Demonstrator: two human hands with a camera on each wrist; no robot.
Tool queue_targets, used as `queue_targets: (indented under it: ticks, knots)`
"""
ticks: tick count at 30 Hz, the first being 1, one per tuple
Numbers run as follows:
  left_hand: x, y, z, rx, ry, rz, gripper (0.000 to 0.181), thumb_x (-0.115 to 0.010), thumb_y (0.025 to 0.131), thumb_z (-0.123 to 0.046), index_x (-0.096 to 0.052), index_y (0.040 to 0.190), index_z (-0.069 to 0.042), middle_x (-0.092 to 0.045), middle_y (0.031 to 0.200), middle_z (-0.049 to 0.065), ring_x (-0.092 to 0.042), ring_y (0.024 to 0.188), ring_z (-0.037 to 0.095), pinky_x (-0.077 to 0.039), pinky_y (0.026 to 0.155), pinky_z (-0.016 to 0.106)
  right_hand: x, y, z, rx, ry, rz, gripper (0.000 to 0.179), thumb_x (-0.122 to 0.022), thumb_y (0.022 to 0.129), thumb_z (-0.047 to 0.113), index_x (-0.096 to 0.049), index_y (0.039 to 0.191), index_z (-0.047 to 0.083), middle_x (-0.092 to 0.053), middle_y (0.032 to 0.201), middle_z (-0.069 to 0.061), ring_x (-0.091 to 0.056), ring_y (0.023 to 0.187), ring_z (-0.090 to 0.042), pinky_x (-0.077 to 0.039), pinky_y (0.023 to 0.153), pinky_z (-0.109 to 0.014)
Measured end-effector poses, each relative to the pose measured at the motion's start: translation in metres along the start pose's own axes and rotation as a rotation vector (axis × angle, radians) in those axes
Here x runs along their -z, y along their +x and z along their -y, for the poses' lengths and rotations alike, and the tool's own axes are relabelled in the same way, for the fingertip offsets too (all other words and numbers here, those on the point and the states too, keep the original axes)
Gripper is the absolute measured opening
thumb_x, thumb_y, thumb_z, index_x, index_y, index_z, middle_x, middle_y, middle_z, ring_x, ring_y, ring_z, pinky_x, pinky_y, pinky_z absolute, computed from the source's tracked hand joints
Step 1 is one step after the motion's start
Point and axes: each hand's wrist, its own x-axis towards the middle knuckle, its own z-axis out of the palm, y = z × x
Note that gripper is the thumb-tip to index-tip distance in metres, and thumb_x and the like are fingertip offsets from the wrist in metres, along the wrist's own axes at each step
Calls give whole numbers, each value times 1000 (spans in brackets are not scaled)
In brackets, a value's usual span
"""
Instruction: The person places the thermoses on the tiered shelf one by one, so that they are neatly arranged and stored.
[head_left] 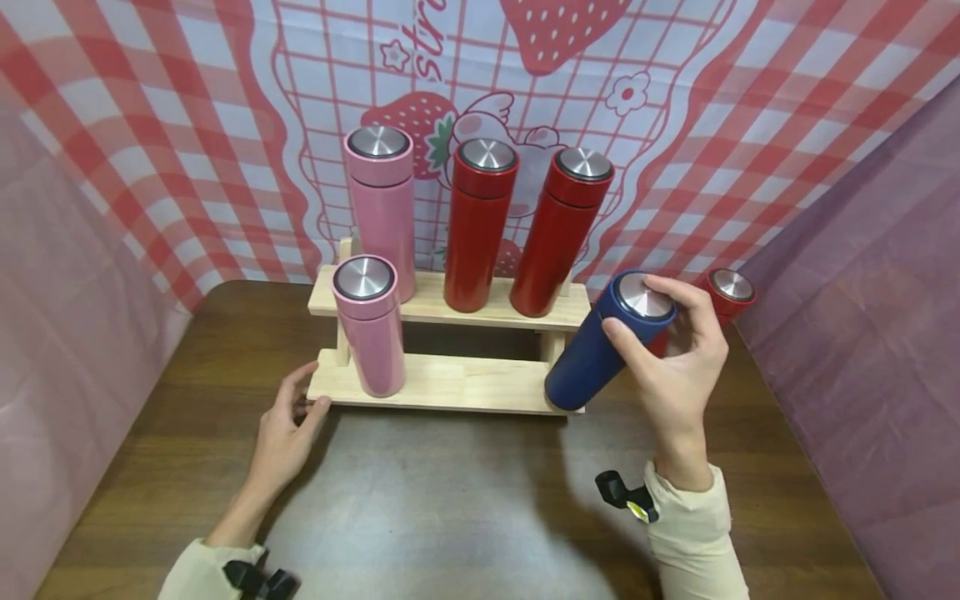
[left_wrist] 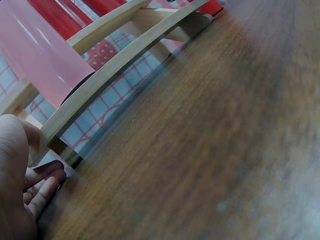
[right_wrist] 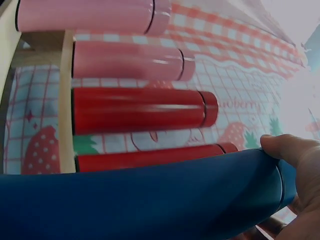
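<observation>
My right hand (head_left: 682, 358) grips a blue thermos bottle (head_left: 592, 358) round its top, by the silver lid. The blue bottle leans to the right, its base at the right end of the lower shelf of a two-tier wooden rack (head_left: 465, 379); whether the base rests on the shelf I cannot tell. With thumb and fingers, my left hand (head_left: 285, 433) holds the left end of that lower shelf. A pink thermos bottle (head_left: 372, 333) stands near the shelf's left end. On the upper tier are another pink bottle (head_left: 384, 217) and two red bottles (head_left: 480, 233).
Behind my right hand, a further red bottle (head_left: 731, 292) is partly hidden at the right of the rack. The brown wooden table (head_left: 450, 492) lies under everything. A strawberry-print checked cloth (head_left: 315, 75) hangs behind, and a purple cloth (head_left: 862, 317) hangs at the right.
</observation>
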Motion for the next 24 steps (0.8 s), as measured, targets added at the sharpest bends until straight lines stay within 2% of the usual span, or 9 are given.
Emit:
queue_targets:
  ticks: [5, 9, 13, 20, 24]
  knots:
    - [0, 0, 1, -2, 15, 0, 55, -70, 110, -10, -52, 161, -5, -72, 136, 31, -63, 100, 0, -46, 88, 7, -12, -5, -1, -3, 19, 57, 57, -87, 73, -22, -70, 127, -17, -71, 123, -17, -70, 110, -29, -57, 96, -32]
    - [0, 0, 2, -2, 16, -2, 55, -70, 110, -10, -52, 161, -4, -72, 136, 31, -62, 100, -1, -45, 89, 7, -21, -8, -1, -1, -4, 95, 57, -88, 74, -19, -70, 128, -16, -70, 125, -13, -69, 113, -29, -56, 99, -32]
    - [0, -1, 2, -11, 9, -7, 55, -70, 109, -8, -52, 161, -3, -72, 136, 31, -61, 99, -4, -46, 89, 7, -30, -11, -1, 3, -29, 120, 57, -89, 75, -16, -71, 129, -12, -70, 125, -11, -68, 115, -29, -55, 100, -32]
    - [0, 0, 1, -7, 9, -3, 55, -70, 110, -9, -52, 161, -4, -72, 135, 31, -61, 99, -4, -45, 89, 7, -49, -17, -1, -7, 2, 156, 57, -89, 76, -17, -72, 130, -9, -69, 127, -11, -66, 117, -30, -54, 101, -33]
    - [-1, 0, 1, -5, 10, -1, 55, -70, 110, -9, -51, 161, -4, -72, 135, 31, -61, 99, -4, -45, 89, 7, -57, -19, -3, -2, -4, 176, 55, -92, 78, -11, -73, 130, -7, -70, 126, -11, -64, 118, -30, -55, 100, -32]
